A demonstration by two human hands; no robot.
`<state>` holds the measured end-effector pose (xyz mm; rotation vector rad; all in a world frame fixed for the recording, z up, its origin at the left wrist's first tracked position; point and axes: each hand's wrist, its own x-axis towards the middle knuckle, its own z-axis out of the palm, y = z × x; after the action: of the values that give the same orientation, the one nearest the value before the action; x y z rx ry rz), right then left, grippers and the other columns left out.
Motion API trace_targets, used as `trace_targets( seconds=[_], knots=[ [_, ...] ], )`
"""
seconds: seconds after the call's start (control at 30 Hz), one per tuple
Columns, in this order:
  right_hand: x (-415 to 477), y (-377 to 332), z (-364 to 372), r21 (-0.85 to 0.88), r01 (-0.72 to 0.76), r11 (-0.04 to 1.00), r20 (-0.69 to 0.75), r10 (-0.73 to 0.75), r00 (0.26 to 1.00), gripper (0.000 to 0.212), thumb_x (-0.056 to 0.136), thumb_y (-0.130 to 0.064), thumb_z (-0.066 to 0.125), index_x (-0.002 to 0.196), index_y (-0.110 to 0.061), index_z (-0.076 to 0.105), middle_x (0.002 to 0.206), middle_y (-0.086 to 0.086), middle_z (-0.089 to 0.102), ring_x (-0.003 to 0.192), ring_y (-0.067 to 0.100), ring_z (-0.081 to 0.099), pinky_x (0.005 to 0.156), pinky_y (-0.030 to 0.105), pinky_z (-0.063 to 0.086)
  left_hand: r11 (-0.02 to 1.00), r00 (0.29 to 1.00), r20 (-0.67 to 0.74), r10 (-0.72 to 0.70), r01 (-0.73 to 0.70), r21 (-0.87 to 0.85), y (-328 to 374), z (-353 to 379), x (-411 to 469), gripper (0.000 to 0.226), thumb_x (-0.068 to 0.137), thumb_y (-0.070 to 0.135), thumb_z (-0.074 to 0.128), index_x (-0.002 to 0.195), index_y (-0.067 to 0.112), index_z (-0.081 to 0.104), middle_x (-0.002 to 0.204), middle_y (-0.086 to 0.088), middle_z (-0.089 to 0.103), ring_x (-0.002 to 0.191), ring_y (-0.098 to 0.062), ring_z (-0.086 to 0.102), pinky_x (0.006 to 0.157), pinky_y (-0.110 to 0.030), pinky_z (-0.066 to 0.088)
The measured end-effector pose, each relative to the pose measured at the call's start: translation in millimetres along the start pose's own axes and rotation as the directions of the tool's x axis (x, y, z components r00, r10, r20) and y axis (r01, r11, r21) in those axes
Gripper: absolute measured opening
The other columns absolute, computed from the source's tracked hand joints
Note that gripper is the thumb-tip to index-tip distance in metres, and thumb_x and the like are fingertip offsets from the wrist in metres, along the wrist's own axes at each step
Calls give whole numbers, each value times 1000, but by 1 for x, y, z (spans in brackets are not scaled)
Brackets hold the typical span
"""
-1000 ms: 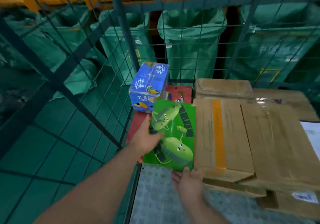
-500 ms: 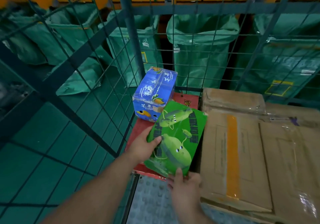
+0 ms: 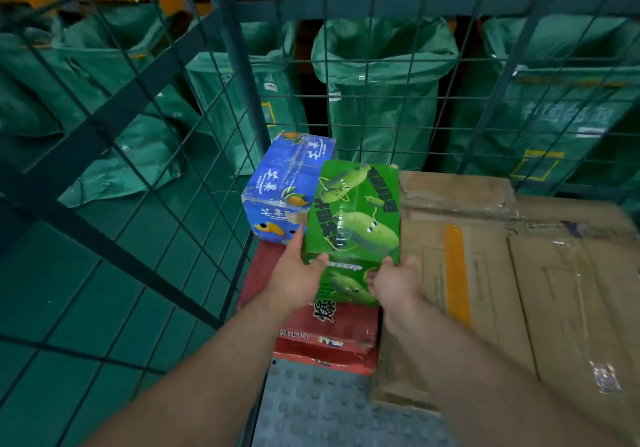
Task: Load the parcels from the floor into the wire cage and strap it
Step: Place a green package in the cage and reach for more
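Observation:
A green box (image 3: 356, 218) printed with cartoon figures is inside the wire cage (image 3: 228, 76), above a red box (image 3: 329, 332). My left hand (image 3: 296, 273) grips its near left edge, thumb on top. My right hand (image 3: 394, 280) grips its near right corner. The green box leans against a blue mango carton (image 3: 284, 183) at the cage's back left corner. Large brown cardboard boxes (image 3: 485, 273) fill the cage's right side.
The cage's grey studded floor (image 3: 329, 408) shows in front of the red box. Green mail sacks (image 3: 381, 93) hang behind the cage's back mesh, below a yellow beam. More sacks lie on the green floor (image 3: 69, 290) to the left.
Both hands have pushed the green box farther back toward the blue carton. My right hand has shifted from its near edge to its near right corner. More of the red box shows.

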<state>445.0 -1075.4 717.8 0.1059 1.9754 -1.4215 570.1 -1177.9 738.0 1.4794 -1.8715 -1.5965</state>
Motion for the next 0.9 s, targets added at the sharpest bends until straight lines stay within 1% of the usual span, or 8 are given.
trace_targets(
  seconds=[0.07,0.13,0.3,0.43,0.53,0.63,0.77,0.9],
  knots=[
    [16,-12,6,-29,7,1000,48,-6,999,9,95,-15,50,99,-23,52,95,14,68,82,29,65,72,41,53,986,982,-106,-155,147,-79,1,18,0,45,94,43,69,128,17,55,114,-3,70,105,-26,68,98,-49,56],
    [20,-25,13,-33,-3,999,65,5,998,19,84,-16,50,102,-19,54,102,13,67,89,32,65,75,42,52,890,935,-7,-354,334,-312,14,35,1,34,103,45,57,103,11,58,95,-13,66,85,-31,69,80,-49,61],
    [40,-26,29,56,47,997,70,-50,996,46,87,-22,48,133,-18,55,106,9,63,93,27,61,81,36,50,831,935,128,-329,352,-431,34,60,43,48,104,58,42,118,15,57,107,-9,67,95,-27,68,72,-39,57],
    [53,-36,30,57,175,983,116,-181,977,63,84,-25,47,146,-32,44,127,6,68,108,30,66,96,48,56,883,958,120,-262,288,-370,53,81,74,48,107,54,38,120,15,64,112,-13,72,93,-30,70,92,-47,57],
    [67,-39,37,172,164,971,265,-206,942,76,86,-23,55,156,-38,27,145,-2,59,119,23,64,103,51,53,876,939,157,-305,342,-339,62,96,96,55,105,58,39,129,13,59,110,-13,74,80,-27,69,69,-37,59],
    [60,-36,25,129,127,983,231,-154,961,58,87,-21,59,142,-33,46,122,5,72,102,24,73,92,48,60,873,907,246,-342,404,-275,60,105,104,77,97,75,33,117,9,68,91,-13,78,70,-22,73,48,-29,57],
    [44,-14,-6,76,104,992,210,-118,971,25,95,-20,56,119,-27,59,95,1,73,81,17,69,64,31,55,803,875,370,-313,451,-388,60,105,107,121,51,99,60,128,6,67,117,-24,72,101,-38,73,95,-47,57],
    [35,-2,-20,113,110,987,223,-133,966,23,98,-18,54,111,-36,51,94,0,72,80,17,71,72,35,62,768,867,410,-282,460,-446,62,115,115,131,42,98,66,141,13,55,136,-27,61,115,-46,65,104,-60,48]
  ],
)
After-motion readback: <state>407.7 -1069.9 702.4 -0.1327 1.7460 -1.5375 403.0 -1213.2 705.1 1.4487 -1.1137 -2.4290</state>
